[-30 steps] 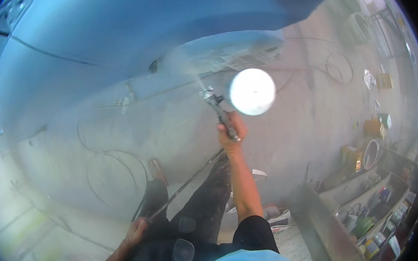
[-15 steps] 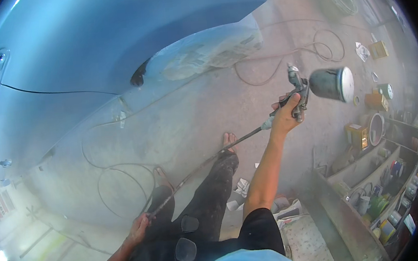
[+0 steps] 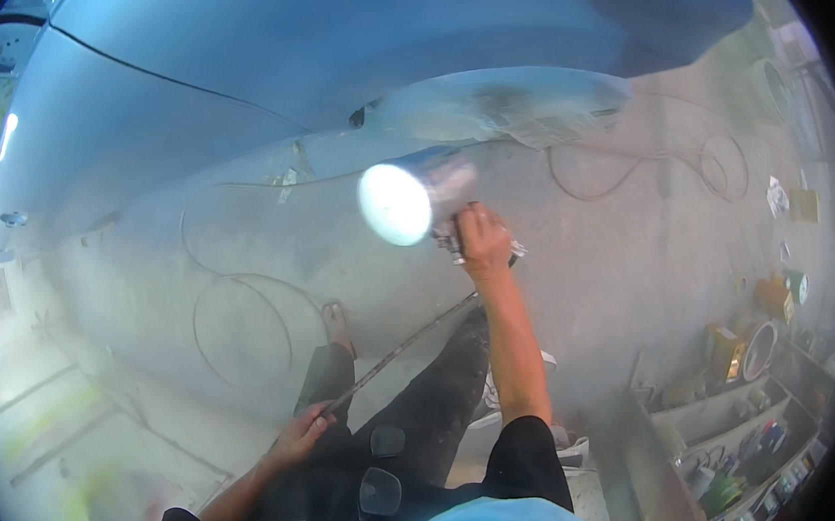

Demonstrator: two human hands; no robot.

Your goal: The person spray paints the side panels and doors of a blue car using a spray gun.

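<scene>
My right hand (image 3: 484, 239) is closed around a spray gun (image 3: 439, 186), just below a blue car's body panel (image 3: 336, 37). The gun's metal cup points left and is smeared by motion, and its nozzle cannot be made out. An air hose (image 3: 396, 351) slopes from the gun down to my left hand (image 3: 299, 438), whose fingers are wrapped round it in front of my left thigh. Under the car's wheel arch, pale masking sheeting (image 3: 513, 106) covers the wheel area.
Loops of hose (image 3: 243, 327) lie on the concrete floor at left, and more coils (image 3: 720, 166) at far right. A compartmented wooden box (image 3: 670, 477) with cans and bottles stands at lower right. Tins (image 3: 726, 349) and paper scraps lie beyond it. Haze hangs over the floor.
My right hand has swung the spray gun left, and its cup has turned from pointing right to pointing left. The view has shifted over the car. My left hand still grips the hose.
</scene>
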